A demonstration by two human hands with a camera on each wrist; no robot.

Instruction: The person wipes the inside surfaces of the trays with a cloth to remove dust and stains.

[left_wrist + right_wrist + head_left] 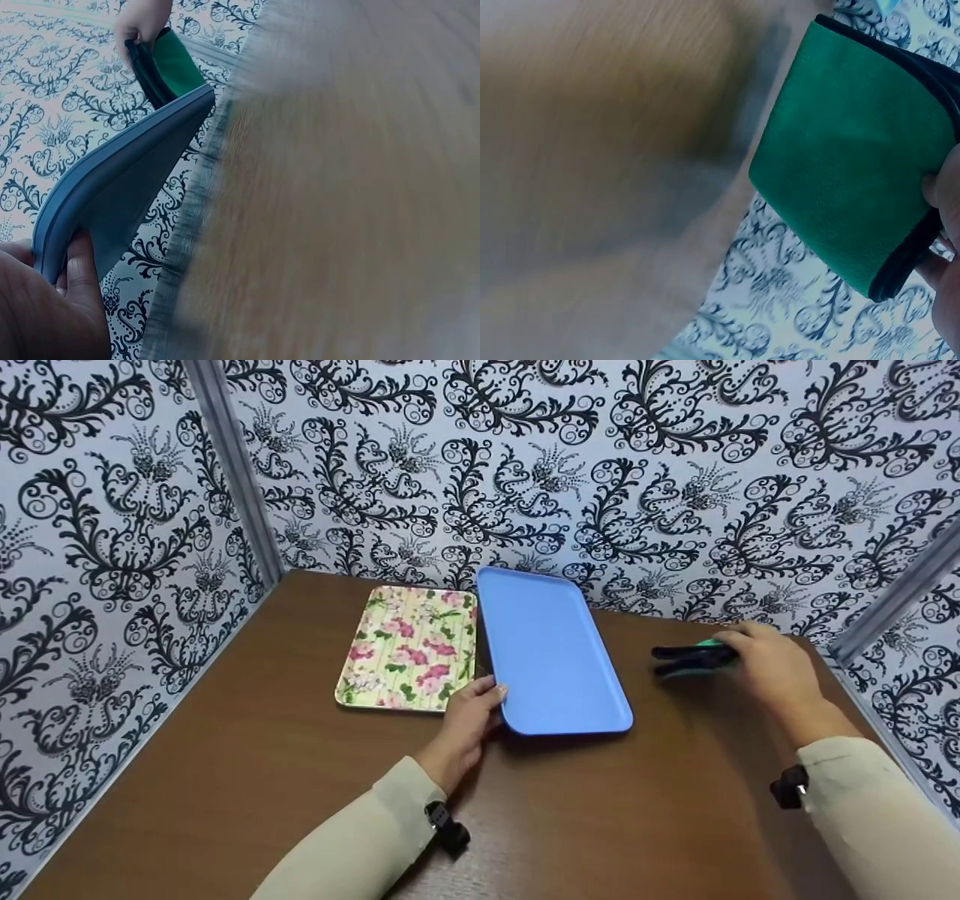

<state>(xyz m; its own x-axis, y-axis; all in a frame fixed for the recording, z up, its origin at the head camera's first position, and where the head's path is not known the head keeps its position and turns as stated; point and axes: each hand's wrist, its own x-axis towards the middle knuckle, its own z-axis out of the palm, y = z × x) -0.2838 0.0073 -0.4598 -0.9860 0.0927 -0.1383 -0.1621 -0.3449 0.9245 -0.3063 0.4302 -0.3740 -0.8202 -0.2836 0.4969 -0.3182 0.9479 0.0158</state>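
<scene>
A blue rectangular tray [551, 652] is gripped at its near left edge by my left hand [469, 720], thumb on the rim. In the left wrist view the tray [124, 180] is seen edge-on, raised at a tilt, with fingers around its edge. Off to the tray's right, my right hand [772, 667] holds a folded green cloth [855, 157] with dark edging above the table. From the head view mostly the cloth's dark edges show. The right wrist view shows the thumb and fingers pinching one side of it.
A floral-patterned tray [409, 649] lies on the brown table [247, 765], just left of the blue tray. Patterned walls [525, 465] stand close behind the table and at both sides, with grey corner strips. A dark band with a small device sits on each wrist.
</scene>
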